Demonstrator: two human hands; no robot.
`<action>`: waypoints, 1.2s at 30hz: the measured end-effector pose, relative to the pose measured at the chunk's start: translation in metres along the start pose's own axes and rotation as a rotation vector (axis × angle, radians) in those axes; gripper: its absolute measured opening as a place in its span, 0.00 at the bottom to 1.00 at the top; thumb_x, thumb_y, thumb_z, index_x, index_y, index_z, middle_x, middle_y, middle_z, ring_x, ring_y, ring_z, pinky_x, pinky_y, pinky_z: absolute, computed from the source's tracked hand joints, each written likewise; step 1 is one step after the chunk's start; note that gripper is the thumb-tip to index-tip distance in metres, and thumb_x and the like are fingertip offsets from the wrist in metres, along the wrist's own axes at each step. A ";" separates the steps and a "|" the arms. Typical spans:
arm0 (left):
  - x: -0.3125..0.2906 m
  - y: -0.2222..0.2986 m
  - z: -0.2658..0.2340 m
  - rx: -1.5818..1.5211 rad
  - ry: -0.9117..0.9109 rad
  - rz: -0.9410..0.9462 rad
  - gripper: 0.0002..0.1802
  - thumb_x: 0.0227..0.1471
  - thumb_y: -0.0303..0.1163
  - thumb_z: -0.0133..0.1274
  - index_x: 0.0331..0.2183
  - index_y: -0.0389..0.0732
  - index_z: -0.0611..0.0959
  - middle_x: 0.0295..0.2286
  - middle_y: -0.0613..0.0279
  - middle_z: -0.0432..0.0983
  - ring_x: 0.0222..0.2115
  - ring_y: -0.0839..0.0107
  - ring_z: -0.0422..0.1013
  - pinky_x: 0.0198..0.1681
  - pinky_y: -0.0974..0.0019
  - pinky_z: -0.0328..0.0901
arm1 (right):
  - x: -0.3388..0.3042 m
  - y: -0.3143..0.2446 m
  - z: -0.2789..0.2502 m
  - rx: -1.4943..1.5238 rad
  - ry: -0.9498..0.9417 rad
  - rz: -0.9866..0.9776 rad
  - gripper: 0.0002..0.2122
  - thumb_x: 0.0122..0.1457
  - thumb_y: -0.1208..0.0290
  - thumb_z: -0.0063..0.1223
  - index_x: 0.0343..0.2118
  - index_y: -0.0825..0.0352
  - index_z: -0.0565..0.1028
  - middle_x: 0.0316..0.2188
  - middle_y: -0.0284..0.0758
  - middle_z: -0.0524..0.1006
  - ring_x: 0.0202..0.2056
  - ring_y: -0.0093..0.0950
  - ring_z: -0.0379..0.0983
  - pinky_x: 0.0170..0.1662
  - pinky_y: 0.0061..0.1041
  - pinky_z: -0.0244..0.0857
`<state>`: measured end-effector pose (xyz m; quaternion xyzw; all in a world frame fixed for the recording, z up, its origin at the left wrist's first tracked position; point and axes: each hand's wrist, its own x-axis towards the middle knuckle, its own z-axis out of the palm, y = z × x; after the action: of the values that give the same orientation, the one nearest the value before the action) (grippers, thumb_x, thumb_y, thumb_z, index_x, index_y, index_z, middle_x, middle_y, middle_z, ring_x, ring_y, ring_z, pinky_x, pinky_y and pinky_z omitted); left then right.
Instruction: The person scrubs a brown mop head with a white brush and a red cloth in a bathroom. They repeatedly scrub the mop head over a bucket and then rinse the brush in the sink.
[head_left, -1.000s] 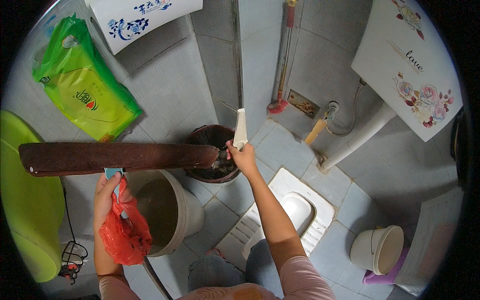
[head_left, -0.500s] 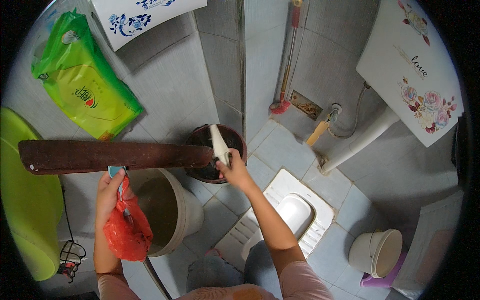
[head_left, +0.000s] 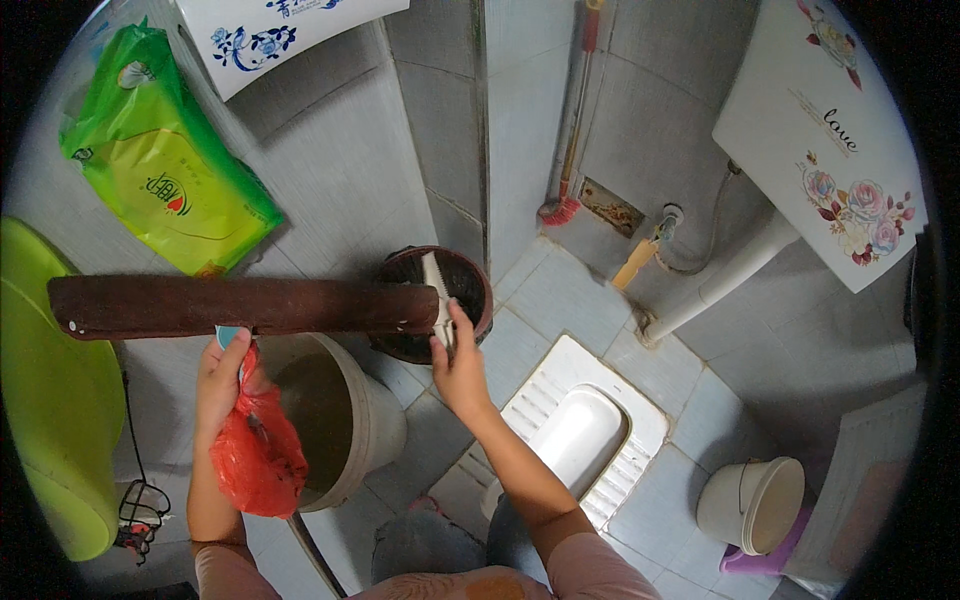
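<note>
Hands apart. My left hand closed round the mop head at its blue neck, red bag hanging below. Mop head lies crosswise before me, long axis left–right. My right hand grips a pale comb, tip pointing away, at the mop head's right end, above the bin. Floor: pale blue tile, squat pan inset. Walls: grey tile.

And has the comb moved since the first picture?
Yes, left: judged by the bin, the comb went from the right rim to over the opening, beside the mop head.
</note>
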<state>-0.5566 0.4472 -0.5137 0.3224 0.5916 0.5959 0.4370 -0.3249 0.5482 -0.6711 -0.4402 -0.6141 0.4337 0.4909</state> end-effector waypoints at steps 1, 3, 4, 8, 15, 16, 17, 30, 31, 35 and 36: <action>0.000 0.002 -0.001 -0.037 -0.038 0.001 0.09 0.53 0.35 0.46 0.23 0.44 0.68 0.13 0.70 0.61 0.09 0.80 0.56 0.13 0.75 0.51 | 0.002 0.005 -0.001 -0.047 0.065 -0.045 0.26 0.54 0.77 0.45 0.55 0.61 0.52 0.37 0.52 0.71 0.38 0.47 0.71 0.38 0.30 0.65; -0.002 0.003 0.007 -0.021 0.021 0.004 0.10 0.53 0.34 0.46 0.23 0.44 0.67 0.12 0.70 0.61 0.09 0.80 0.56 0.13 0.75 0.51 | 0.007 0.005 -0.006 -0.035 0.127 -0.104 0.24 0.55 0.77 0.45 0.55 0.60 0.55 0.37 0.49 0.72 0.38 0.40 0.72 0.38 0.25 0.65; -0.003 0.004 0.009 -0.012 0.053 0.005 0.10 0.53 0.34 0.46 0.23 0.44 0.67 0.12 0.70 0.61 0.09 0.80 0.56 0.13 0.75 0.51 | 0.007 -0.002 -0.008 -0.014 0.069 -0.057 0.24 0.54 0.77 0.46 0.55 0.59 0.56 0.38 0.49 0.72 0.38 0.38 0.72 0.38 0.25 0.64; -0.001 -0.001 0.005 0.007 0.041 0.029 0.10 0.53 0.34 0.47 0.22 0.44 0.67 0.12 0.70 0.61 0.09 0.80 0.56 0.13 0.75 0.51 | 0.007 -0.033 -0.012 0.138 -0.149 -0.039 0.25 0.51 0.80 0.51 0.53 0.58 0.61 0.39 0.41 0.72 0.40 0.23 0.67 0.38 0.20 0.63; 0.003 -0.008 0.004 0.121 0.045 0.052 0.09 0.53 0.32 0.46 0.23 0.43 0.68 0.12 0.70 0.61 0.09 0.80 0.56 0.13 0.74 0.51 | 0.047 0.010 -0.030 0.086 -0.291 0.182 0.23 0.47 0.78 0.53 0.50 0.61 0.66 0.32 0.40 0.74 0.32 0.26 0.70 0.37 0.20 0.63; 0.002 -0.008 0.004 0.122 0.042 0.051 0.09 0.53 0.32 0.45 0.23 0.43 0.68 0.11 0.70 0.61 0.09 0.80 0.56 0.13 0.74 0.51 | 0.052 0.004 -0.031 0.159 -0.311 0.229 0.23 0.46 0.76 0.53 0.49 0.61 0.67 0.33 0.45 0.75 0.35 0.30 0.73 0.40 0.23 0.63; 0.001 -0.009 0.004 0.095 0.039 0.044 0.09 0.53 0.32 0.45 0.23 0.43 0.68 0.11 0.69 0.61 0.09 0.80 0.56 0.13 0.74 0.51 | 0.057 -0.005 -0.032 0.132 -0.389 0.231 0.23 0.46 0.76 0.53 0.49 0.62 0.67 0.32 0.44 0.75 0.33 0.29 0.73 0.38 0.23 0.63; -0.004 -0.004 0.008 0.110 0.052 0.055 0.09 0.53 0.33 0.46 0.24 0.42 0.68 0.12 0.69 0.62 0.09 0.79 0.56 0.13 0.74 0.51 | 0.083 -0.042 -0.047 0.014 -0.611 0.240 0.23 0.43 0.77 0.53 0.47 0.64 0.69 0.21 0.39 0.76 0.23 0.25 0.72 0.30 0.23 0.64; -0.004 -0.002 0.010 0.112 0.051 0.064 0.09 0.53 0.33 0.46 0.24 0.42 0.68 0.12 0.69 0.62 0.09 0.79 0.56 0.13 0.74 0.51 | 0.086 -0.033 -0.050 0.018 -0.626 0.265 0.23 0.43 0.77 0.53 0.47 0.64 0.69 0.22 0.40 0.76 0.23 0.25 0.72 0.29 0.23 0.64; -0.005 -0.002 0.008 0.142 0.102 0.035 0.09 0.53 0.33 0.46 0.23 0.42 0.68 0.12 0.69 0.62 0.09 0.80 0.57 0.13 0.74 0.52 | 0.089 -0.011 -0.061 -0.093 -0.573 0.321 0.24 0.43 0.78 0.51 0.48 0.65 0.69 0.22 0.39 0.75 0.22 0.25 0.71 0.29 0.23 0.64; -0.005 -0.002 0.009 0.116 0.100 0.032 0.09 0.53 0.33 0.46 0.23 0.42 0.68 0.12 0.69 0.62 0.09 0.80 0.56 0.13 0.74 0.52 | 0.088 -0.023 -0.061 -0.047 -0.589 0.316 0.23 0.44 0.79 0.51 0.48 0.64 0.68 0.21 0.36 0.74 0.22 0.23 0.69 0.27 0.21 0.62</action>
<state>-0.5462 0.4457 -0.5143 0.3262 0.6412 0.5828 0.3778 -0.2793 0.6341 -0.6213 -0.3968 -0.6636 0.5987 0.2090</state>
